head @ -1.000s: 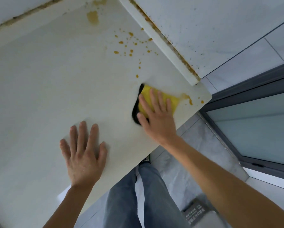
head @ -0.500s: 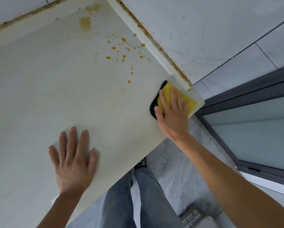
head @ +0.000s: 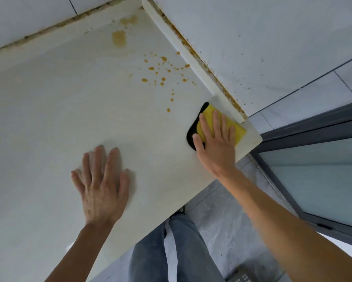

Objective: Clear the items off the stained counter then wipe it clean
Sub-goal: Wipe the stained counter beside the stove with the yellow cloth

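Right hand: the right hand [head: 216, 147] is lying flat on top of the sponge [head: 235, 129]. Its fingers [head: 215, 123] are straight and are pressing down. They are not curling around anything.

Sponge: the sponge is yellow on top, and a black part is sticking out past the thumb side of the hand. It is sitting on the counter [head: 49, 110] under the fingers, at the far right corner. Its far end is just beside the raised white edge [head: 191, 55] that is running along the wall [head: 262, 41].

Left hand: the left hand [head: 101, 188] is lying flat on the counter with its fingers spread out. It is holding nothing. It is resting well apart from the sponge hand, on the side nearer the person.

Stains: little orange drops [head: 163, 78] are sitting on the counter past the fingertips of the sponge hand, away from the person. A bigger orange blot [head: 119, 38] is sitting even farther out, near the back corner. Brown dirt is showing in the crack where the raised edge is meeting the wall.

Counter: it is pale and is looking smooth around the flat left hand.

Below the hands: legs in blue jeans [head: 183, 249] are standing on a grey floor [head: 228, 216]. A dark window frame [head: 305, 127] is sitting just past the counter corner, on the right of the sponge hand.
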The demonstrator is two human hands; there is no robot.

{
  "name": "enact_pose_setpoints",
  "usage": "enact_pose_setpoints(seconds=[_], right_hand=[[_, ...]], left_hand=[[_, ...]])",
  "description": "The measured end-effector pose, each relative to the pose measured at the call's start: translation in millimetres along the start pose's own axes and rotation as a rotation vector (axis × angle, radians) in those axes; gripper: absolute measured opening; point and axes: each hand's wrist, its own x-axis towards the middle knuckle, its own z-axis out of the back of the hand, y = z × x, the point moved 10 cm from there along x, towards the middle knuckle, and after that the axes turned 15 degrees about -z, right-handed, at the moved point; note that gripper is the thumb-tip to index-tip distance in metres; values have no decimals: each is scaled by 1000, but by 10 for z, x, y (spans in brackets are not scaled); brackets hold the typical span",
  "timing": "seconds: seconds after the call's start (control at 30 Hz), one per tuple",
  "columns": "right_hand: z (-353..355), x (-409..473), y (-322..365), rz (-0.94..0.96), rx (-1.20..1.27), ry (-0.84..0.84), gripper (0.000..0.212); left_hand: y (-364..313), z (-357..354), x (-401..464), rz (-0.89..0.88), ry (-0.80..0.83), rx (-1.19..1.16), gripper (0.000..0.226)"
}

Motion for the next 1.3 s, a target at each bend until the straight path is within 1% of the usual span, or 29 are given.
enact_pose_setpoints(seconds=[0.07, 0.13, 0.2, 0.27, 0.3, 0.33, 0.37, 0.43, 0.53, 0.6, 0.63, 0.7, 0.77, 0.8, 0.87, 0.93, 0.97, 1.0, 1.07, 1.1, 1.13, 1.23, 1.3], right_hand=[[-34, 38, 396, 20, 21, -16, 65], [-67, -63, 731, 129, 19, -47, 65], [-170, -344, 868, 355, -19, -37, 63], [-257, -611, 701, 567, -97, -6, 62], [-261, -633, 550, 618, -129, 10, 62], [-231, -563, 403, 621, -151, 14, 62], [-180, -429, 289, 576, -159, 19, 62], [-60, -84, 232, 424, -126, 23, 62], [62, 340, 620, 223, -58, -15, 64], [47, 437, 996, 154, -53, -40, 65], [30, 390, 1174, 174, -52, -48, 65], [-20, 146, 1408, 302, -54, -53, 65], [-67, -122, 1424, 422, -46, -30, 65], [-80, -203, 1376, 447, -34, -6, 66], [-94, -258, 1281, 463, 22, 95, 67], [4, -206, 1214, 435, 135, 180, 67], [120, -162, 1178, 418, 187, 161, 63], [275, -130, 1147, 418, 224, 98, 56], [549, -135, 1124, 455, 248, -68, 35], [603, -168, 1134, 479, 239, -103, 29], [597, -209, 1161, 498, 213, -89, 28], [328, -310, 1222, 503, 84, 73, 44], [218, -358, 1249, 512, 31, 86, 49]], left_hand=[[-24, -40, 100, -13, 16, 17, 62], [-37, -68, 159, -25, 25, 52, 61], [-22, -80, 159, -10, 24, 67, 62], [-12, -75, 150, -5, 3, 73, 62], [-6, -75, 150, -7, -5, 77, 62], [-2, -78, 151, -13, -15, 80, 61], [0, -82, 153, -20, -29, 81, 61], [7, -103, 148, -25, -51, 83, 60], [28, -136, 142, -26, -76, 94, 60], [40, -147, 139, -30, -88, 98, 61], [46, -152, 135, -30, -86, 100, 61], [55, -162, 129, -34, -83, 96, 62], [69, -166, 123, -31, -83, 96, 63], [76, -170, 123, -29, -82, 96, 64], [79, -180, 122, -29, -85, 93, 64], [76, -179, 117, -30, -100, 86, 64], [74, -176, 117, -30, -108, 82, 64], [71, -173, 120, -30, -115, 79, 64], [66, -162, 118, -31, -124, 78, 63], [62, -155, 117, -32, -127, 79, 63], [58, -147, 118, -33, -132, 77, 63], [61, -132, 122, -30, -139, 72, 62], [58, -130, 119, -29, -138, 72, 62]])
